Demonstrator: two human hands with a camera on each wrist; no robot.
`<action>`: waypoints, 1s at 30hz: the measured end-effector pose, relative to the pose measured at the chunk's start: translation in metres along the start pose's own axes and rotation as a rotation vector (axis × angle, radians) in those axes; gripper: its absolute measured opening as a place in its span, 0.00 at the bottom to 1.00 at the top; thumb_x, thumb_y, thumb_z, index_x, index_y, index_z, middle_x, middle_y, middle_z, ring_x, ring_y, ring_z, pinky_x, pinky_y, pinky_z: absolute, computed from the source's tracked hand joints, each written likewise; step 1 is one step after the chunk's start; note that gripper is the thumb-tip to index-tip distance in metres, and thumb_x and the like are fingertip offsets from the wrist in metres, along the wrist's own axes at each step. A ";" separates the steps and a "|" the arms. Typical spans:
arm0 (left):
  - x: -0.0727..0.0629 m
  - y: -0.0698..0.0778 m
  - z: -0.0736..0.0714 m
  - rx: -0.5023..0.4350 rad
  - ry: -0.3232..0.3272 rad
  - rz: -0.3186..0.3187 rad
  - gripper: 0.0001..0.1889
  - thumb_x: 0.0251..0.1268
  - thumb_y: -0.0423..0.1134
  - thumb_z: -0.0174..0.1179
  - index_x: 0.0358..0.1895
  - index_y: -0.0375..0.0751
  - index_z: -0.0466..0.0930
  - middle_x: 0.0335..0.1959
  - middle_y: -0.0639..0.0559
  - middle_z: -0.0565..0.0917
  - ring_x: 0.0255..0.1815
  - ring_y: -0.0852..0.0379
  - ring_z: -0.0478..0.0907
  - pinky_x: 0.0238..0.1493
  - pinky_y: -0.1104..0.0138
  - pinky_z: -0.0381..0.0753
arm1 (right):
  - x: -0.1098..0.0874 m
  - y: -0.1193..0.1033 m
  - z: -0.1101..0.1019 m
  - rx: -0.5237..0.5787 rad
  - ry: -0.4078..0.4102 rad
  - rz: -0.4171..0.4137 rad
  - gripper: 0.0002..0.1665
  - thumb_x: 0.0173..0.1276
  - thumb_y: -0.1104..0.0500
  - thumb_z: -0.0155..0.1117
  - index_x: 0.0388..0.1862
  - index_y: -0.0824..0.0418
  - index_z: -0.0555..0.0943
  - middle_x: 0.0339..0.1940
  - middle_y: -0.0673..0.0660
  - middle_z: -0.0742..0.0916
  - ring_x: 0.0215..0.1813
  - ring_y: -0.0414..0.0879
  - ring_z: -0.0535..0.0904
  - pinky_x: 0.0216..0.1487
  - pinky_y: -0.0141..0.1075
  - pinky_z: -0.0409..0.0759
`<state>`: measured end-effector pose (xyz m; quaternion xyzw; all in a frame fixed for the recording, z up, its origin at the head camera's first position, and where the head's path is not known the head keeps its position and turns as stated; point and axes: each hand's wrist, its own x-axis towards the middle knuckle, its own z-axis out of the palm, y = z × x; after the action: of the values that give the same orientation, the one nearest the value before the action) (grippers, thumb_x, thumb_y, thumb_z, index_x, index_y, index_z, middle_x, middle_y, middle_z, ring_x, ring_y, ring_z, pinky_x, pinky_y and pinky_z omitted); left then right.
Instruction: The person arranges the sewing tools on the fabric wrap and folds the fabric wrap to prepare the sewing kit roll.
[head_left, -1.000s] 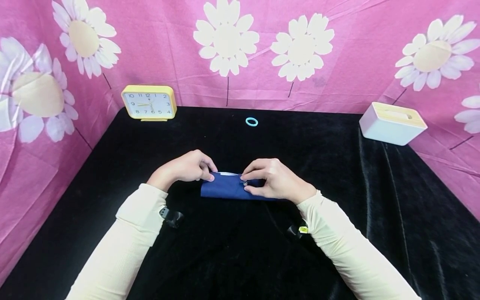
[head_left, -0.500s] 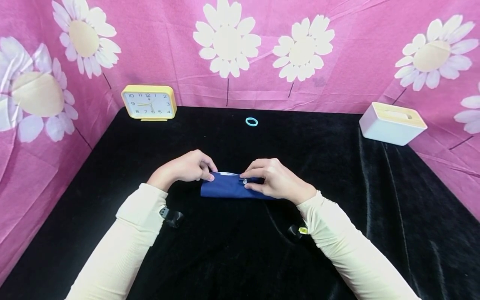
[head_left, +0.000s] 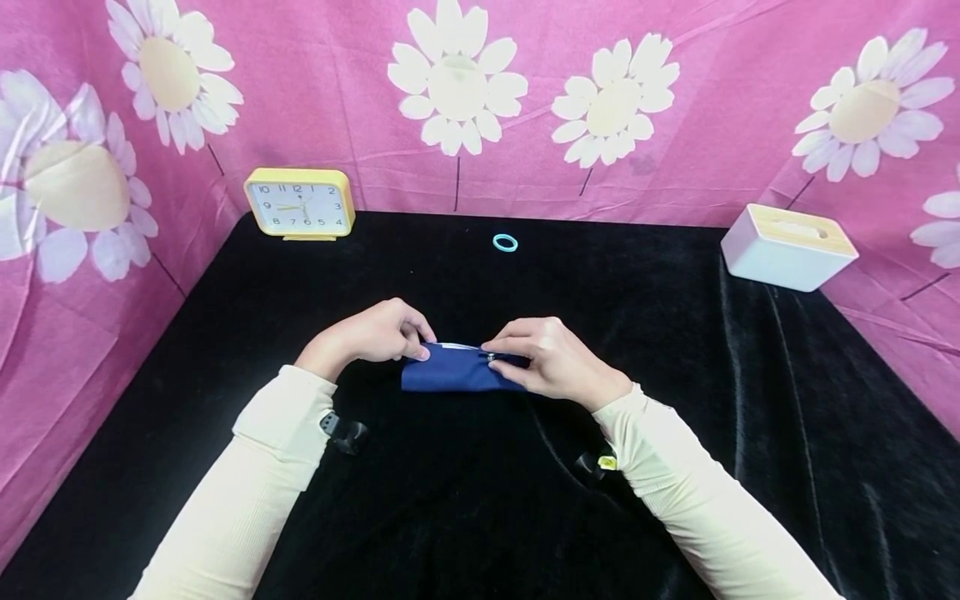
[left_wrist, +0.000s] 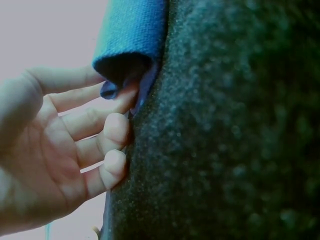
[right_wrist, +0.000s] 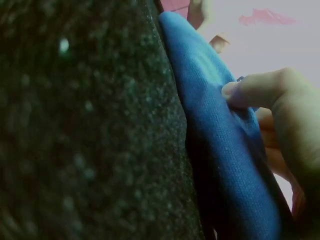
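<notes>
A dark blue folded cloth (head_left: 450,373) lies on the black table cover, its long side running left to right. My left hand (head_left: 382,333) pinches its upper left corner between thumb and fingers. In the left wrist view, the end of the blue cloth (left_wrist: 132,30) shows a rounded fold with looser layers tucked inside. My right hand (head_left: 555,358) pinches the cloth's right part, with a small round metal fastener (head_left: 491,357) between thumb and fingertips. A white strip (head_left: 456,345) shows along the far edge. The right end is hidden behind the right hand.
At the back left stands a yellow clock (head_left: 300,204). A light blue ring (head_left: 505,242) lies at the back middle, and a white box with a wooden lid (head_left: 787,250) stands at the back right. Pink flowered fabric (head_left: 525,183) borders the table cover.
The right thumb and the metal fastener have moved slightly up toward the cloth's far edge. The cloth's near right edge has drawn up beneath the right hand. The left hand keeps its hold.
</notes>
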<state>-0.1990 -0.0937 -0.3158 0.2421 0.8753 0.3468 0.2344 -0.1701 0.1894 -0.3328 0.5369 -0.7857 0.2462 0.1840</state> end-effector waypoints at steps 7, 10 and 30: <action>0.001 -0.001 0.000 0.009 -0.002 0.003 0.11 0.63 0.31 0.66 0.48 0.32 0.86 0.24 0.53 0.83 0.24 0.59 0.73 0.33 0.67 0.73 | 0.000 -0.003 0.001 -0.002 0.031 0.007 0.10 0.60 0.65 0.73 0.42 0.61 0.89 0.36 0.51 0.90 0.29 0.36 0.80 0.24 0.23 0.74; 0.001 -0.002 0.000 0.007 0.000 0.005 0.11 0.63 0.31 0.66 0.48 0.32 0.86 0.24 0.53 0.83 0.24 0.59 0.73 0.33 0.67 0.73 | 0.000 -0.004 0.003 -0.029 0.040 0.015 0.09 0.61 0.64 0.72 0.41 0.61 0.89 0.35 0.51 0.90 0.29 0.35 0.80 0.25 0.26 0.75; 0.002 -0.001 0.001 -0.003 0.015 0.002 0.10 0.65 0.32 0.64 0.47 0.33 0.87 0.25 0.54 0.83 0.23 0.59 0.73 0.32 0.67 0.73 | -0.003 -0.004 0.015 -0.221 0.024 0.114 0.05 0.70 0.62 0.63 0.42 0.60 0.82 0.38 0.52 0.85 0.41 0.46 0.82 0.40 0.41 0.82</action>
<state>-0.2004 -0.0926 -0.3171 0.2398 0.8763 0.3503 0.2277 -0.1661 0.1817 -0.3453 0.4649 -0.8349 0.1744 0.2374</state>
